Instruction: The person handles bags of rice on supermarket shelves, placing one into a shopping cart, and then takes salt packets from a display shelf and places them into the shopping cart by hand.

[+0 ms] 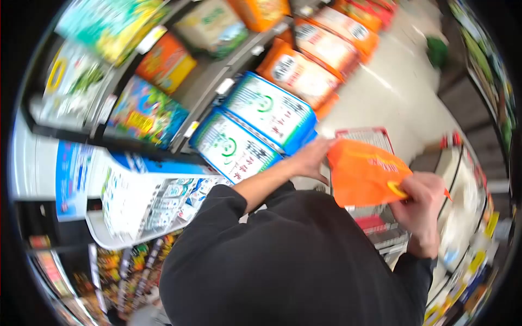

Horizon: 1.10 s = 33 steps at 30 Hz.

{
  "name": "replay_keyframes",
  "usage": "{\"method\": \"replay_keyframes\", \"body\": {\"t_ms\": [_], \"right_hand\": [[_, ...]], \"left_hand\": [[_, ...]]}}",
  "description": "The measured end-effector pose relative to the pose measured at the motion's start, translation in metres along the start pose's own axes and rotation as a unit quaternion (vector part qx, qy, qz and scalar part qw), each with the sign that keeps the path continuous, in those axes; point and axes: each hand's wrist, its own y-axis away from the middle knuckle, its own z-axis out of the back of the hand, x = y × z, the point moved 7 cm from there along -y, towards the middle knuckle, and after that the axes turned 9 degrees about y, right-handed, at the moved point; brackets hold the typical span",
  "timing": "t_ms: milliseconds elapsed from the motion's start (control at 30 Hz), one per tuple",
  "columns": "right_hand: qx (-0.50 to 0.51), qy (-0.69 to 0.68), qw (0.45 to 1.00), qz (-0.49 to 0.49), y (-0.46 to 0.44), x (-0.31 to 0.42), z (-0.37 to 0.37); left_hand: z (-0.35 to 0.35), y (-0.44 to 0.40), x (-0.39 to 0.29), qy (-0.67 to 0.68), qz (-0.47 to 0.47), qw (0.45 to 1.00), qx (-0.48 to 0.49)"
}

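Note:
An orange plastic bag [361,174] with pale lettering and a yellow handle [397,189] is held up in front of me, above a shopping cart [387,132] with red trim. My right hand [417,204] is closed on its right end, beside the yellow handle. At the bag's left edge, my left hand [312,160] grips the upper corner with its fingertips, thumb hanging lower. The bag hides much of the cart. Close to my left forearm lie large blue-and-white rice bags [266,117].
Orange-and-white bags [299,73] line the low shelf beyond the rice. Shelves [187,100] of colourful packs rise at the left. Below them stands a white bin [117,239] of small packets. On the right is a display with white bulk goods [459,217].

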Motion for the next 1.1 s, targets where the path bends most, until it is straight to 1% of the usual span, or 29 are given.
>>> {"method": "replay_keyframes", "body": {"t_ms": [33,100,133,200,233,300,333,400,433,533,567,667,700,767,800,833,867,900,967,1033,1067,1100], "right_hand": [[0.001,0.005,1.000,0.005,-0.019,0.018,-0.004],[0.023,-0.009,0.998,0.054,-0.054,0.050,-0.017],[0.024,-0.003,0.997,0.075,-0.074,0.066,-0.030],[0.023,-0.065,0.987,0.144,-0.105,0.103,-0.062],[0.034,-0.065,0.980,0.186,-0.121,0.123,-0.078],[0.050,-0.086,0.967,0.236,-0.155,0.157,-0.107],[0.057,-0.083,0.962,0.253,-0.171,0.169,-0.120],[0.082,-0.045,0.949,0.301,-0.192,0.192,-0.143],[0.088,-0.048,0.947,0.306,-0.203,0.200,-0.153],[0.065,-0.078,0.927,0.361,-0.240,0.226,-0.173],[0.065,-0.080,0.925,0.365,-0.253,0.234,-0.179],[0.030,-0.084,0.900,0.427,-0.283,0.259,-0.194],[0.031,-0.087,0.898,0.430,-0.294,0.265,-0.201],[-0.018,-0.080,0.878,0.472,-0.314,0.278,-0.211],[-0.022,-0.083,0.875,0.476,-0.327,0.283,-0.219],[-0.051,-0.104,0.862,0.494,-0.338,0.288,-0.223],[-0.081,-0.125,0.847,0.511,-0.348,0.291,-0.228],[-0.083,-0.129,0.843,0.516,-0.359,0.294,-0.238],[-0.116,-0.136,0.811,0.557,-0.375,0.299,-0.254],[-0.114,-0.147,0.796,0.576,-0.395,0.302,-0.274],[-0.102,-0.134,0.796,0.581,-0.408,0.304,-0.283],[-0.092,-0.120,0.796,0.586,-0.422,0.307,-0.295]], "left_hand": [[0.025,0.012,-0.004,-0.017,0.001,0.999,-0.031],[0.049,0.033,-0.013,0.086,0.024,0.995,-0.046],[0.060,0.050,-0.007,0.082,0.017,0.994,-0.067],[0.075,0.096,0.018,0.077,0.072,0.987,-0.123],[0.085,0.111,0.027,0.241,0.097,0.958,-0.121],[0.125,0.142,0.029,0.107,0.059,0.978,-0.171],[0.142,0.151,0.036,0.107,0.055,0.974,-0.190],[0.173,0.173,0.037,0.057,0.030,0.960,-0.273],[0.189,0.181,0.038,0.084,0.061,0.948,-0.300],[0.231,0.210,0.061,0.104,0.092,0.905,-0.401],[0.247,0.220,0.069,0.087,0.093,0.895,-0.428],[0.314,0.239,0.066,0.013,0.087,0.865,-0.494],[0.336,0.245,0.065,-0.011,0.083,0.855,-0.513],[0.375,0.252,0.061,-0.057,0.077,0.835,-0.543],[0.393,0.255,0.059,-0.081,0.074,0.825,-0.555],[0.409,0.257,0.056,-0.104,0.073,0.815,-0.566],[0.422,0.257,0.054,-0.127,0.071,0.804,-0.576],[0.431,0.256,0.052,-0.150,0.071,0.794,-0.584],[0.445,0.256,0.049,-0.199,0.081,0.768,-0.604],[0.457,0.256,0.058,-0.261,0.105,0.740,-0.611],[0.463,0.258,0.078,-0.333,0.157,0.726,-0.581],[0.472,0.261,0.097,-0.371,0.184,0.712,-0.568]]}}
